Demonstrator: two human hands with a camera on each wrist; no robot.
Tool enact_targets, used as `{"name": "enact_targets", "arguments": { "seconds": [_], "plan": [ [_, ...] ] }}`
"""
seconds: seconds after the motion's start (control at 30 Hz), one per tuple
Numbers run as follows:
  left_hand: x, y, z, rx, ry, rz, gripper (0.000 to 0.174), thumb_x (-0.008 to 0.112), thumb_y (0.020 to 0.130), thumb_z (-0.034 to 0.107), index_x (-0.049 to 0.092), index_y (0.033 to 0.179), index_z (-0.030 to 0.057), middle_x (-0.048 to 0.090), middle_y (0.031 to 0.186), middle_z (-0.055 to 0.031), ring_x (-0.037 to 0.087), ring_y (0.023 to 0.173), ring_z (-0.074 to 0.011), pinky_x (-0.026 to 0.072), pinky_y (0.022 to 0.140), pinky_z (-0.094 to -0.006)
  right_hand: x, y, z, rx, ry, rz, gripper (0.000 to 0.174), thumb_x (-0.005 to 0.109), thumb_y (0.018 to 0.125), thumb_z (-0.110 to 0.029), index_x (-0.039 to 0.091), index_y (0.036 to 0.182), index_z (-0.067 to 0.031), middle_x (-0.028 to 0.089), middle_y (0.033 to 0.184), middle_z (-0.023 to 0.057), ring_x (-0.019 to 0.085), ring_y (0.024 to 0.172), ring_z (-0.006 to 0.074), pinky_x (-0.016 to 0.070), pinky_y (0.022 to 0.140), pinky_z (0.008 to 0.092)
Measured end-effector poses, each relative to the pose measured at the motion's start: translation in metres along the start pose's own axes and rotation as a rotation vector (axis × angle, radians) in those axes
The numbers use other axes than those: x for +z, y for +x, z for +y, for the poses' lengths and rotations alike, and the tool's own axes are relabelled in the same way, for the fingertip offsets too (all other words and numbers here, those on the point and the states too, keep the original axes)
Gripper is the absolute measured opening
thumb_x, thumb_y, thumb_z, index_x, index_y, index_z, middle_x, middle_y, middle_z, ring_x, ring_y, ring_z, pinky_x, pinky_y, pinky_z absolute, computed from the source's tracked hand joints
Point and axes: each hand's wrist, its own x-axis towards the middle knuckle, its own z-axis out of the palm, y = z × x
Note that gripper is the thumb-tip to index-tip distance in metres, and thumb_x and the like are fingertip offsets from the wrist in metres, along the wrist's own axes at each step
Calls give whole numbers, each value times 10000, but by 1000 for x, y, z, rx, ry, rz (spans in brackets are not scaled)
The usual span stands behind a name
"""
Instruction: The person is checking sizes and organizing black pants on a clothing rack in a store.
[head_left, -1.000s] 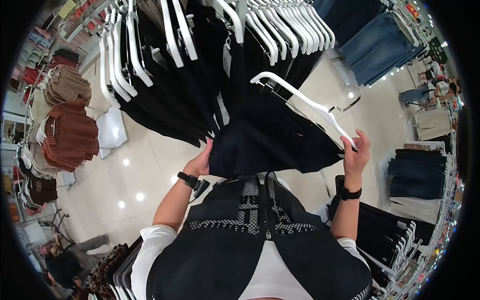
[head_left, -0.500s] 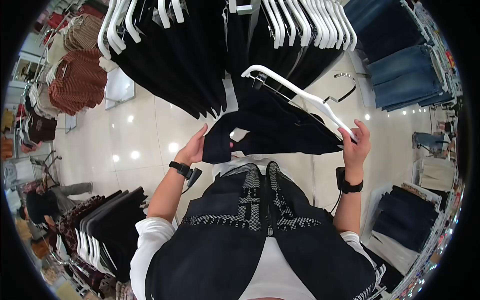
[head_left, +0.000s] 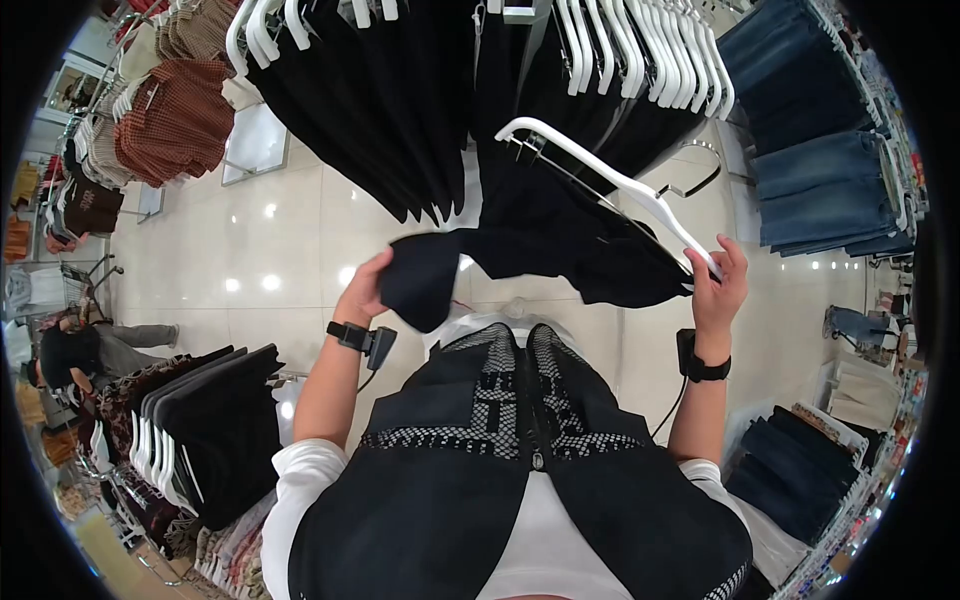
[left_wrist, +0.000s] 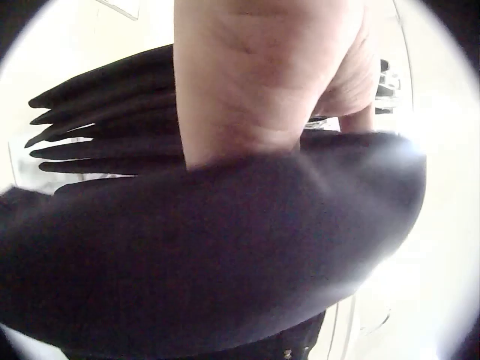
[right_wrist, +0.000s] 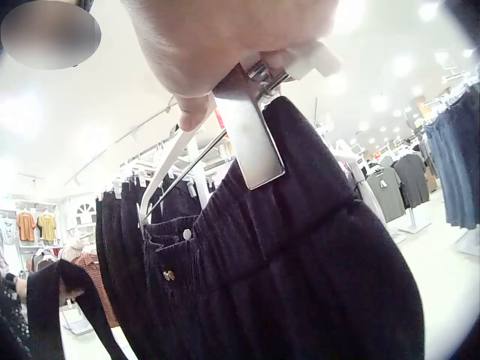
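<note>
Dark trousers hang from a white hanger, tilted down toward the right in the head view. My right hand grips the hanger's lower right end. Below that hand, a metal clip bites the gathered waistband, near a button and a small gold ornament. My left hand holds a trouser leg out to the left, thumb at its edge, most fingers hidden under the cloth. In the left wrist view, the trouser leg covers the fingers of that hand.
A rack of black trousers on white hangers stands directly ahead. Jeans hang at right, checked shirts at left. More dark garments hang behind on the left, near a person. Shiny tiled floor lies between.
My left hand has moved left and up, drawing the trouser leg out from the bunched cloth. The right hand still grips the hanger end. The view has shifted, with the racks displaced.
</note>
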Motion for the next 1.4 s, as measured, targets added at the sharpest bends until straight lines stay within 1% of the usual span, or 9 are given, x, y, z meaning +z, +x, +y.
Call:
{"name": "enact_targets", "arguments": {
  "seconds": [0.2, 0.57, 0.8, 0.93, 0.97, 1.1, 1.2, 1.33, 1.4],
  "plan": [
    [-34, -6, 6, -307, 53, 256, 988, 290, 908, 787, 412, 1454, -27, 534, 1411, -205, 565, 1267, -315, 450, 1088, -414, 2, 8, -5, -23, -84, 49, 480, 828, 817, -112, 554, 1208, -65, 577, 605, 45, 507, 506, 111, 380, 487, 218],
    [-63, -39, 77, -14, 244, 114, 670, 687, 880, 98, 388, 1468, -18, 480, 1470, -183, 473, 1360, -327, 368, 1148, -496, 36, 10, -42, 116, -78, 143, 458, 831, 807, -88, 583, 1192, -59, 592, 641, 40, 512, 543, 103, 391, 518, 226],
    [-115, -43, 98, -53, -168, -193, 677, 638, 951, 295, 350, 1468, -35, 448, 1451, -248, 391, 1386, -440, 294, 1191, -527, 63, 11, -98, 148, -140, 125, 469, 826, 806, -65, 566, 1195, -50, 579, 634, 40, 500, 553, 94, 383, 533, 217],
    [-130, -38, 126, -121, 131, 230, 414, 565, 970, 151, 486, 1343, -9, 626, 1233, -154, 629, 1159, -297, 509, 1035, -418, 77, 3, -125, 157, -146, 153, 480, 827, 801, -52, 556, 1198, -52, 582, 631, 42, 494, 549, 94, 373, 531, 214],
    [-126, -35, 130, -134, 117, 409, 268, 504, 981, 97, 549, 1229, 9, 669, 994, -53, 671, 850, -150, 574, 761, -274, 80, 1, -130, 150, -143, 161, 484, 829, 799, -51, 555, 1199, -53, 583, 630, 42, 491, 547, 95, 370, 530, 213],
    [-170, -22, 146, -375, 304, 119, 212, 483, 1012, 269, 561, 979, 75, 426, 665, 65, 360, 516, -36, 294, 456, -190, 85, -13, -147, 189, -140, 162, 497, 820, 803, -31, 546, 1218, -53, 587, 660, 37, 506, 583, 92, 373, 557, 212],
    [-213, -11, 143, -461, 150, 90, 240, 505, 996, 314, 538, 883, 105, 421, 652, 64, 374, 485, -50, 315, 442, -205, 83, -18, -166, 243, -155, 152, 505, 792, 826, 0, 530, 1255, -48, 586, 722, 24, 523, 654, 84, 372, 603, 210],
    [-148, 2, 143, -480, 1579, 314, 508, 532, 987, 443, 665, 838, -25, 637, 675, -72, 576, 566, -176, 446, 542, -361, 68, -15, -192, 226, -269, 233, 503, 819, 808, -40, 547, 1230, -62, 576, 658, 26, 496, 585, 87, 352, 549, 210],
    [-172, 15, 118, -338, 1523, 205, 559, 572, 966, 461, 673, 965, -89, 694, 763, -134, 633, 650, -221, 475, 632, -402, 58, -11, -203, 240, -313, 275, 500, 832, 799, -58, 557, 1216, -67, 573, 627, 26, 485, 553, 90, 349, 527, 212]
  ]
}}
